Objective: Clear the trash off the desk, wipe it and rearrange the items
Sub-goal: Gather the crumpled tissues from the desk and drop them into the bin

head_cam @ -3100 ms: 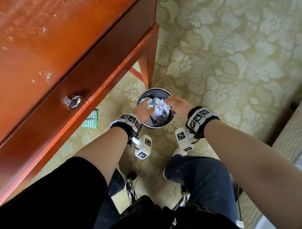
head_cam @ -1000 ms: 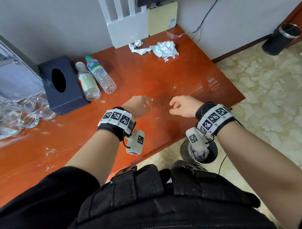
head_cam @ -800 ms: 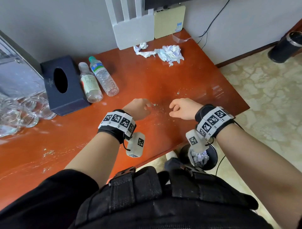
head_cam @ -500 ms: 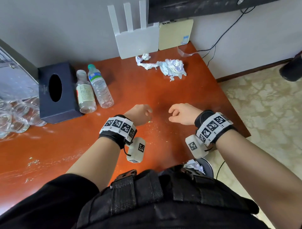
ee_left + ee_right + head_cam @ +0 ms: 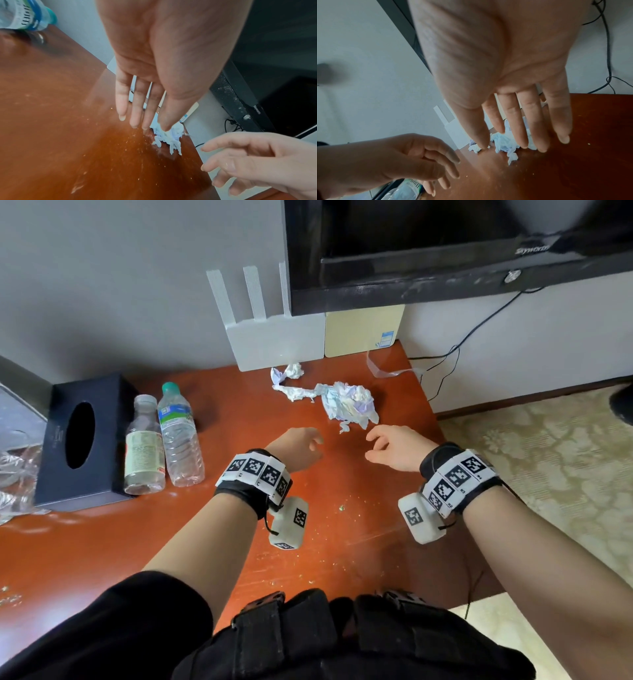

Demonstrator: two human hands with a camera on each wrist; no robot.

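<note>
Crumpled white paper trash lies at the back of the red-brown desk, with a smaller wad behind it near the wall. My left hand hovers just short of the paper, fingers straight and empty. My right hand hovers beside it to the right, also empty, fingers extended. In both wrist views the paper shows beyond the fingertips, apart from them. Fine crumbs dot the desk under my wrists.
Two clear water bottles stand left of my hands beside a dark tissue box. Clear glasses sit at the far left. A white router, a beige box and a TV line the wall. Carpet lies right.
My hands left the bin under the desk and rose over the desktop. Over the last second both hands moved forward towards the crumpled paper and their fingers uncurled.
</note>
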